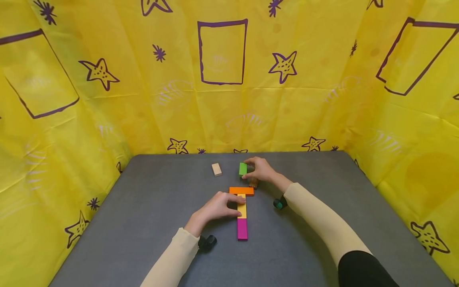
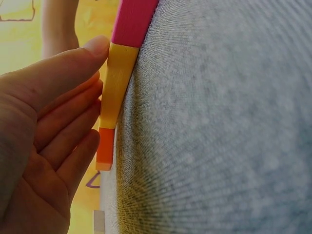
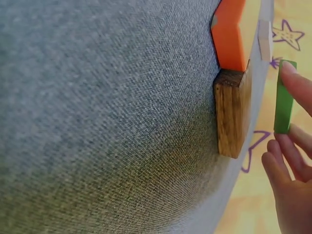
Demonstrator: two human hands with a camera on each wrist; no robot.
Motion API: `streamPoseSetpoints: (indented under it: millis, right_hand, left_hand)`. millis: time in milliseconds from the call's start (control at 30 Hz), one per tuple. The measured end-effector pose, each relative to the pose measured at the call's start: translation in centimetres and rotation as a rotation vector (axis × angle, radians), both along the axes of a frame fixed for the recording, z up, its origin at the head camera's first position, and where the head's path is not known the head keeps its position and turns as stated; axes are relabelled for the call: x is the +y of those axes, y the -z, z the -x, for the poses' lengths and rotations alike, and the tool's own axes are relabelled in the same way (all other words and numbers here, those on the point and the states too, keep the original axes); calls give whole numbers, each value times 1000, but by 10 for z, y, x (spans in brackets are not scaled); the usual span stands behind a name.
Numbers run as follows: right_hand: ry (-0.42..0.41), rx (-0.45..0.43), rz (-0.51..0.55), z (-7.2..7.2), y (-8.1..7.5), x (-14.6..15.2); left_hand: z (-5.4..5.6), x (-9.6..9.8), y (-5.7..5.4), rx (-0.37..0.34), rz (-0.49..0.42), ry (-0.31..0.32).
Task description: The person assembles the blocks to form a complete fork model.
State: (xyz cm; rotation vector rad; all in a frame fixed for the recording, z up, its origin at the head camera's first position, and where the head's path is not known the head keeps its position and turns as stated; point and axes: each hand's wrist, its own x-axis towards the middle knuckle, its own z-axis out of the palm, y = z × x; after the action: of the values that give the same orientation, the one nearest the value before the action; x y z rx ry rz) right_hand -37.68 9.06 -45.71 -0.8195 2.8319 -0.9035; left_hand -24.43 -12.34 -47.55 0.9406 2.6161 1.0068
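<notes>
My right hand [image 1: 261,170] pinches a green block [image 1: 242,170] by its ends, between thumb and fingers. In the right wrist view the green block [image 3: 283,105] is held up off the table. My left hand [image 1: 218,208] rests its thumb and fingertips on a yellow block [image 1: 242,209] lying flat. The left wrist view shows that thumb near the joint between the yellow block [image 2: 117,85] and a magenta block [image 2: 134,22]. An orange block [image 1: 236,191] lies crosswise at the yellow block's far end. By its right end stands a dark brown wooden block [image 3: 233,114], partly hidden in the head view.
A pale wooden block [image 1: 216,169] lies farther back on the grey cloth-covered table [image 1: 161,191], left of the green one. Yellow curtains [image 1: 222,111] with purple drawings enclose the table at the back and sides.
</notes>
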Motion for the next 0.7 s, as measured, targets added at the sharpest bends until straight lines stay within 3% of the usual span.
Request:
streamPoseSetpoints:
  millis: [700]
  right_hand:
    - [-24,-1,22,-22,0,2]
  left_hand:
    - [2,-1,1,33,37,4]
